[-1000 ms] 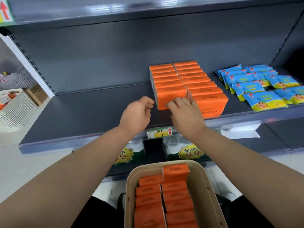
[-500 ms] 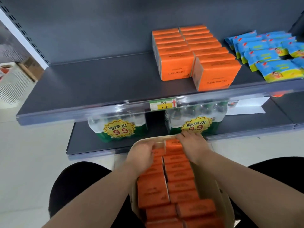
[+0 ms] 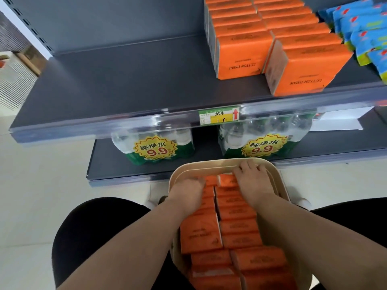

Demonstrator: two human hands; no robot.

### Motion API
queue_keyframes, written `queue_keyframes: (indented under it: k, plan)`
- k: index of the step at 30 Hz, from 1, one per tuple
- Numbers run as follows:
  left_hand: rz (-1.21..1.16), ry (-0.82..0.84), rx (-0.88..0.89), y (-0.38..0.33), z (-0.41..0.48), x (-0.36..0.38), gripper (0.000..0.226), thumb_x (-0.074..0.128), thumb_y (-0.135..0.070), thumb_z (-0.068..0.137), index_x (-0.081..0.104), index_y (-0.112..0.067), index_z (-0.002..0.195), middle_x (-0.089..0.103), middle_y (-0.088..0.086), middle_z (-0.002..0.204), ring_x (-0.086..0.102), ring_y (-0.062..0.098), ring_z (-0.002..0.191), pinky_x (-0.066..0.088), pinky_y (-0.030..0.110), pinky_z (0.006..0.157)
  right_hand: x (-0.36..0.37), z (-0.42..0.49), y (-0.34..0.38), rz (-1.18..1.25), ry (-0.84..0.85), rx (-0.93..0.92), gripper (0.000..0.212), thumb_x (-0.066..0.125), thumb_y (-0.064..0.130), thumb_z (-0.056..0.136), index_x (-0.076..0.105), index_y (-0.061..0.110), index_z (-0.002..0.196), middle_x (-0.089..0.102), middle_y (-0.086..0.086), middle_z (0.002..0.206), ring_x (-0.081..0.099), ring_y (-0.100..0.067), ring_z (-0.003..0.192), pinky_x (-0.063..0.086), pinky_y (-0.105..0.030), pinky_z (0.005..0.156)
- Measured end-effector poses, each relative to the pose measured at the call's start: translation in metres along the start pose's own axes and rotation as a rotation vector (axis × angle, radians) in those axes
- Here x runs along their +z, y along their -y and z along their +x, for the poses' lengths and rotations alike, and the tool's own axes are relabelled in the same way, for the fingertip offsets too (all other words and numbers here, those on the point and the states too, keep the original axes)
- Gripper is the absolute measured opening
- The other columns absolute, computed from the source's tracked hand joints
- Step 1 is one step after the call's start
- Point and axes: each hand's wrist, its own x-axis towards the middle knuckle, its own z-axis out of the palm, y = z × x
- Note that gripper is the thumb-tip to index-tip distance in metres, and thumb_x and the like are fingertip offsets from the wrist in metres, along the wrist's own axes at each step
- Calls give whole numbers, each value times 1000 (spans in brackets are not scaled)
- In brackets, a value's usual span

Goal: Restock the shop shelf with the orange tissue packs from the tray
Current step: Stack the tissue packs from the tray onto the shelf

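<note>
A beige tray [image 3: 209, 166] rests on my lap, filled with two rows of orange tissue packs [image 3: 236, 227]. My left hand [image 3: 187, 190] lies on the far packs of the left row, fingers curled down onto them. My right hand [image 3: 252, 181] covers the far packs of the right row, fingertips near the tray's far rim. Whether either hand has a firm hold on a pack is hidden by the hands themselves. On the grey shelf [image 3: 125, 80] above stand two rows of orange tissue packs [image 3: 272, 45], at the right half.
Blue packets [image 3: 364, 32] lie on the shelf right of the orange rows. A price tag [image 3: 218, 117] sits on the shelf's front strip. Shrink-wrapped water bottles [image 3: 155, 145] stand on the lower shelf. A white basket [image 3: 14, 80] is at far left on the floor.
Both hands left the packs on the shelf and came down into the tray. They now rest on the far packs. My view has tilted downward.
</note>
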Motion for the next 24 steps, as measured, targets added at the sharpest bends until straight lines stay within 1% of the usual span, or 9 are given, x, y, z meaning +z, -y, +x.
queue_keyframes:
  k: [2,4,7,11,16,18,20,22,24]
  plan:
    - [12,97,19,0,0,6,23,47,-16,92,55,-17,114,62,7,115,59,25,105,47,35,83,-1,-8,1,26,21,-8,35,41,16,93,45,20,127,48,-6,131,43,-28,122,32,-44,100]
    - [37,199,32,-1,-1,15,21,52,-18,91,56,-16,111,62,8,116,59,26,105,48,36,85,-1,-20,-1,40,40,-26,35,45,19,91,45,22,126,53,-4,128,48,-27,118,32,-43,99]
    - [125,321,29,-4,-6,32,28,60,-22,88,57,-13,115,61,9,119,58,26,109,49,38,90,1,-43,-8,48,61,-62,35,50,21,90,46,22,124,55,-2,125,51,-25,115,33,-42,94]
    - [252,403,-7,-9,-12,50,37,67,-29,84,58,-13,117,60,11,121,56,28,112,48,40,95,5,-62,-13,64,111,-43,32,47,23,93,45,23,125,53,0,126,50,-24,116,34,-42,93]
    - [409,453,-20,-13,-15,57,58,74,-48,73,58,-14,117,57,10,120,52,28,112,42,42,98,2,-70,-15,99,113,-60,33,48,27,93,45,25,125,54,0,125,49,-23,116,33,-41,95]
    - [379,443,-15,-15,-18,54,55,74,-50,72,58,-16,113,58,9,117,53,27,108,46,41,96,-3,-71,-17,113,101,-70,34,50,29,92,45,25,125,54,1,125,49,-22,116,33,-40,96]
    - [264,389,-16,-15,-20,45,49,75,-43,73,57,-17,112,60,8,116,57,26,105,49,38,92,-9,-72,-17,133,76,-78,33,50,29,91,47,26,124,54,1,125,49,-22,116,34,-40,97]
    - [122,318,-51,-15,-24,33,50,73,-35,75,51,-16,116,59,7,118,58,25,107,49,36,89,-17,-73,-18,152,45,-75,33,50,29,90,48,26,123,55,2,124,49,-22,116,34,-39,98]
    - [53,222,-84,-14,-29,19,54,70,-34,77,44,-16,121,59,7,119,58,25,107,48,36,87,-25,-75,-20,178,12,-66,36,50,29,89,47,25,125,55,1,125,49,-22,117,35,-37,100]
